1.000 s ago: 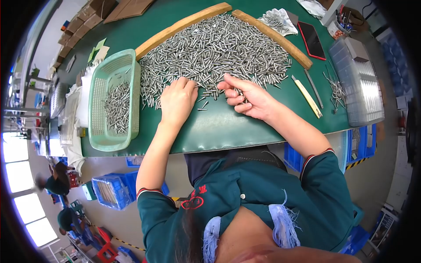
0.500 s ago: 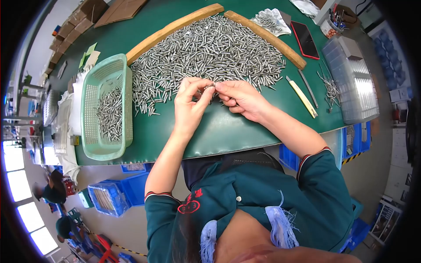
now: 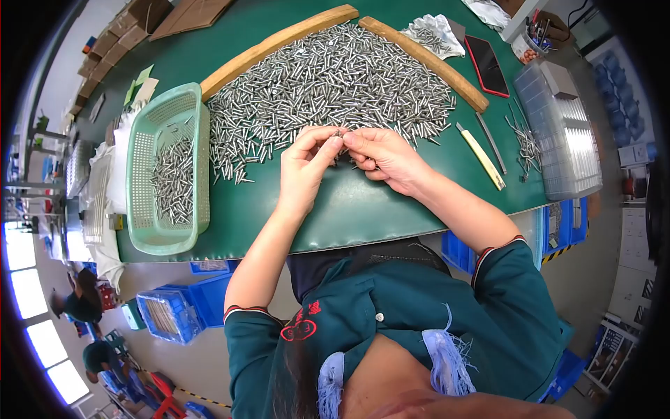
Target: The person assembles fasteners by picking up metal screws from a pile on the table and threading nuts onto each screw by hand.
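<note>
My left hand (image 3: 305, 164) and my right hand (image 3: 389, 157) meet over the near edge of a wide pile of small silvery metal pins (image 3: 328, 77). Both hands are closed, thumbs against forefingers, pinching a small metal pin (image 3: 340, 134) between them. The fingertips cover most of it, so its exact form is hard to see. The other fingers of my right hand are curled under the palm, and whether they hold more pins is hidden. To the left, a light green plastic basket (image 3: 204, 167) contains more pins (image 3: 173, 181).
Two wooden bars (image 3: 279, 47) (image 3: 426, 63) border the pile at the back. On the right lie a yellow-handled cutter knife (image 3: 483, 159), a thin metal strip (image 3: 493, 143), a red-edged phone (image 3: 487, 66), loose metal rods (image 3: 525, 148) and clear plastic drawers (image 3: 558, 133).
Both hands stay in nearly the same place, still pinching together. My left hand has turned slightly, its fingers a little closer together. The view has shifted slightly.
</note>
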The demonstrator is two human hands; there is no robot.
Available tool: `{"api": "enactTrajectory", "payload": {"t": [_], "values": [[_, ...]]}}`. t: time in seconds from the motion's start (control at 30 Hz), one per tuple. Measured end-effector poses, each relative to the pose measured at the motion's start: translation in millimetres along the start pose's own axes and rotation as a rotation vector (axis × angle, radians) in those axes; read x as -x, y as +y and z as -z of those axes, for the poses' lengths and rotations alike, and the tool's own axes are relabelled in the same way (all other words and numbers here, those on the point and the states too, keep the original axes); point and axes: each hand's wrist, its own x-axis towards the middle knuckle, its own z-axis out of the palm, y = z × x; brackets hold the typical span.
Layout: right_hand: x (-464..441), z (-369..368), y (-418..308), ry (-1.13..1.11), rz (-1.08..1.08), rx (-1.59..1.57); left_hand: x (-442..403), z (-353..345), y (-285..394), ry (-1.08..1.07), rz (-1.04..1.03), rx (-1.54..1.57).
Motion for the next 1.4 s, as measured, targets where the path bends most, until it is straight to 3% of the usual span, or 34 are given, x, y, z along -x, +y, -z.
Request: {"api": "enactTrajectory", "payload": {"t": [0.13, 0.2, 0.4, 0.5, 0.73, 0.9, 1.13, 1.27, 1.33, 1.4], "values": [[2, -1, -4, 0.074, 0.074, 0.178, -1, 0, 2, 0.019, -0.088, -0.110], [6, -4, -9, 0.099, 0.131, 0.258, 0, -1, 6, 0.061, -0.159, -0.314], [-4, 3, 5, -0.008, 0.341, 0.416, 1, 0, 4, 0.048, -0.461, -0.741], [3, -2, -5, 0.035, 0.049, 0.221, 3, -1, 5, -0.005, -0.473, -0.770], [0, 8, -9, -0.129, -0.299, -0.416, 3, -7, 5, 0.014, -0.468, -0.746], [-5, 13, -3, -0.147, -0.340, -0.529, 4, -9, 12, 0.048, -0.440, -0.702], [4, 6, -9, -0.207, -0.300, -0.381, 4, -1, 14, 0.009, -0.633, -0.590], [-2, 16, -9, -0.311, -0.247, -0.457, -4, 21, 21, 0.314, -0.453, -0.580], [-4, 22, -13, -0.447, -0.200, -0.682, -7, 35, 24, 0.312, -0.340, -0.617], [-1, 21, -19, -0.422, -0.173, -0.746, -6, 43, 26, 0.198, -0.257, -0.697]]}}
